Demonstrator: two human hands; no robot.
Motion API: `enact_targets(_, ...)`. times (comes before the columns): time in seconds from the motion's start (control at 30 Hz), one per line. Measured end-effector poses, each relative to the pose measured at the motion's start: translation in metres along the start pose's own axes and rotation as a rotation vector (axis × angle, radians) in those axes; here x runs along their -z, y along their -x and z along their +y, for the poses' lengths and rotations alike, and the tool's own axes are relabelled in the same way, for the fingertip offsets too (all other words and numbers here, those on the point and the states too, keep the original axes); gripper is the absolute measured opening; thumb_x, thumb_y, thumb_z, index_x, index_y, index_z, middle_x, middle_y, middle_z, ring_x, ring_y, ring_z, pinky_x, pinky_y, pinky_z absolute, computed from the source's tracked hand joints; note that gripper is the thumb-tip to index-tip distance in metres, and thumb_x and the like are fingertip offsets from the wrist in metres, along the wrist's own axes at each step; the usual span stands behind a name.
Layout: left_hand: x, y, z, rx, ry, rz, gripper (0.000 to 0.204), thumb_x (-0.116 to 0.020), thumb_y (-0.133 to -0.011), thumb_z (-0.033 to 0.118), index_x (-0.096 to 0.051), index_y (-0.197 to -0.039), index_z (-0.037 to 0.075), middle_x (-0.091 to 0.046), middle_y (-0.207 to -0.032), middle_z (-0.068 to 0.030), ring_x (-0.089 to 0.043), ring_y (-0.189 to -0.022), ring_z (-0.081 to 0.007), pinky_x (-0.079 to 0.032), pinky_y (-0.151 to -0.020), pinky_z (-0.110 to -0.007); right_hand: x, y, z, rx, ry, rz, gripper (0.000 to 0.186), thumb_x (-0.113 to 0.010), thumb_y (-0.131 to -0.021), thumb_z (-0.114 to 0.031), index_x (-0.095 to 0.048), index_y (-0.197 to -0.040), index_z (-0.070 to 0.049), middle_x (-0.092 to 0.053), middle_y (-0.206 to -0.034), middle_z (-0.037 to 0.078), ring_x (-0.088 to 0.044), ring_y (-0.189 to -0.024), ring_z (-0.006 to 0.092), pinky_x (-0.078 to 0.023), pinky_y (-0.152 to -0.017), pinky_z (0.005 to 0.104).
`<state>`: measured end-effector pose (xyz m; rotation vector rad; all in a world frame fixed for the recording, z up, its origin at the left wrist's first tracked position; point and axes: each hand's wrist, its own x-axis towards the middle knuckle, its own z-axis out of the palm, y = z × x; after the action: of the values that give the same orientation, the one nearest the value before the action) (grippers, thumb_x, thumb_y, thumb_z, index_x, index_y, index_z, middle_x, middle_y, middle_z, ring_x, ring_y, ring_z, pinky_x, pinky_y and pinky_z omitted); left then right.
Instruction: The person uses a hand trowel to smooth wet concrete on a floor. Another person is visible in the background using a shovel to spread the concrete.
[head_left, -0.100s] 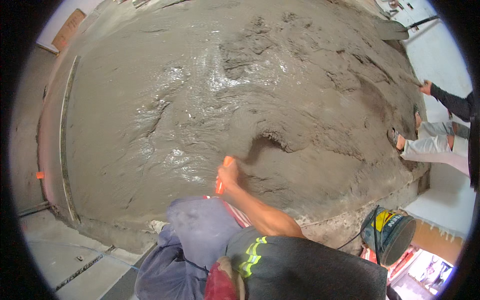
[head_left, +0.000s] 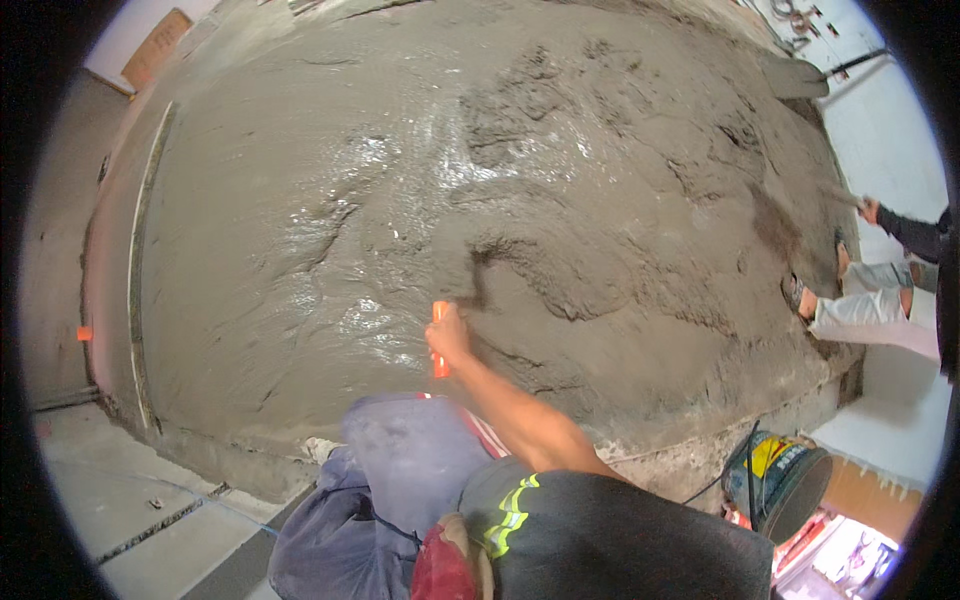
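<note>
My right hand (head_left: 449, 333) is closed around the orange handle (head_left: 440, 345) of a trowel. The blade shows only as a dark smear against the wet concrete (head_left: 270, 190), so its shape is hard to make out. Just beyond the hand runs a curved ridge of pushed-up concrete (head_left: 545, 275); a smoother patch lies to its near side. My left hand does not show.
A long straight bar (head_left: 138, 270) lies along the left side of the concrete. At right, another person's hand (head_left: 870, 209) grips a tool, feet beside the concrete. A shovel (head_left: 795, 76) rests at the far right, and a dirty bucket (head_left: 785, 485) stands near right.
My right hand has shifted slightly left with the trowel, and the dark blade smear has swept leftward. The ridge of concrete now reaches farther left. The other person's hand has moved a little.
</note>
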<state>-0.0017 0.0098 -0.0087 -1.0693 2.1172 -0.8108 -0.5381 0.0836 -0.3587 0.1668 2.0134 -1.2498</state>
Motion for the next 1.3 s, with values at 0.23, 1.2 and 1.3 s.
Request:
enact_targets(0.23,0.028,-0.012,0.017,0.072,-0.011,0.039,0.027,-0.052,-0.085,0.033,-0.057,-0.067,0.014,-0.057,-0.062,-0.0079,-0.055,-0.056,-0.0245,-0.041,-0.047,-0.040,0.050,-0.026,-0.015,0.565,0.323,0.057,0.031,-0.056,-0.074,-0.013,-0.051,-0.104,-0.006,-0.062,-0.091,0.021,-0.060,-0.085,0.0394,-0.047,-0.070,0.0480)
enact_targets(1.2,0.021,-0.016,0.000,0.088,0.083,-0.161,0.013,-0.057,-0.070,0.006,-0.059,-0.082,0.007,-0.059,-0.076,-0.0112,-0.056,-0.073,-0.0301,-0.042,-0.061,-0.039,0.262,-0.055,0.060,0.410,1.576,-0.422,0.038,-0.053,-0.074,-0.040,-0.067,-0.078,-0.005,-0.065,-0.077,0.019,-0.062,-0.076,0.0364,-0.048,-0.069,0.0463)
enact_targets(1.3,0.019,-0.004,-0.003,0.036,0.066,-0.120,0.016,-0.060,-0.068,0.007,-0.058,-0.085,0.008,-0.057,-0.074,-0.0110,-0.056,-0.073,-0.0301,-0.042,-0.062,-0.040,0.260,-0.056,0.000,0.342,1.489,-0.338,0.042,-0.052,-0.078,-0.040,-0.067,-0.084,-0.002,-0.065,-0.085,0.020,-0.064,-0.083,0.0337,-0.049,-0.073,0.0435)
